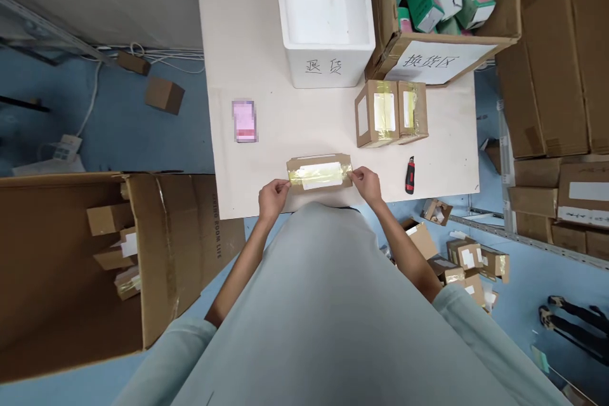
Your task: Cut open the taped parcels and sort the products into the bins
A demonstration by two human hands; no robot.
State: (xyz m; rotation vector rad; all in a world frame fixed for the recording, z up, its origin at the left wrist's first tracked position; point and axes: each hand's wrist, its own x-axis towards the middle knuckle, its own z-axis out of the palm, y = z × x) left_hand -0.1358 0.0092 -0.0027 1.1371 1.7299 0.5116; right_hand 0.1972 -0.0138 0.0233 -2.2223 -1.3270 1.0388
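Note:
A small flattish cardboard box lies at the table's front edge, with a white label and shiny yellowish tape across its top. At its left end, my left hand pinches the corner with closed fingers. My right hand pinches the opposite end in the same way. To the right of it lies a red and black utility knife. Two taped cardboard boxes stand side by side behind the knife. A pink, blurred-out card or slip lies on the table to the left.
A white bin with handwriting stands at the table's back. Beside it, a large carton holds several green boxes. On the floor, a big open carton is at left and several small parcels lie at right.

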